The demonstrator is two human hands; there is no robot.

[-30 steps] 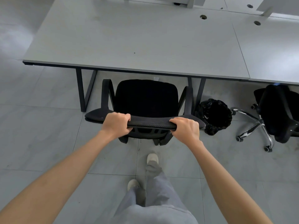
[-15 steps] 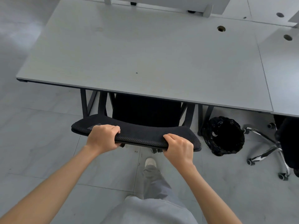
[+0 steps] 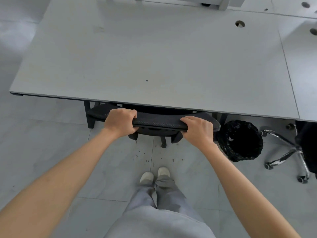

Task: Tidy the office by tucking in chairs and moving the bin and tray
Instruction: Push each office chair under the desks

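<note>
Both hands are clamped on the top edge of the black chair (image 3: 159, 123): the left hand (image 3: 120, 122) grips near one end of the backrest, the right hand (image 3: 199, 130) near the other, fingers curled over the rim. The chair's seat is already hidden under the grey worktop (image 3: 154, 57), and only the backrest top and part of the base show beyond the front edge, so this tuck looks nearly finished. The risk from here is pushing too hard: the backrest sits just beside the worktop's edge, and knuckles could get pinched between the two if the chair rolls further in. The armrests are out of sight, so whether they clear the underside cannot be told; a jam there would stop the chair short. The black bin (image 3: 240, 140) stands on the floor just beside the right hand, near the worktop leg, and a skewed push could knock it. A second chair (image 3: 291, 152) waits at the right, not yet tucked.
</note>
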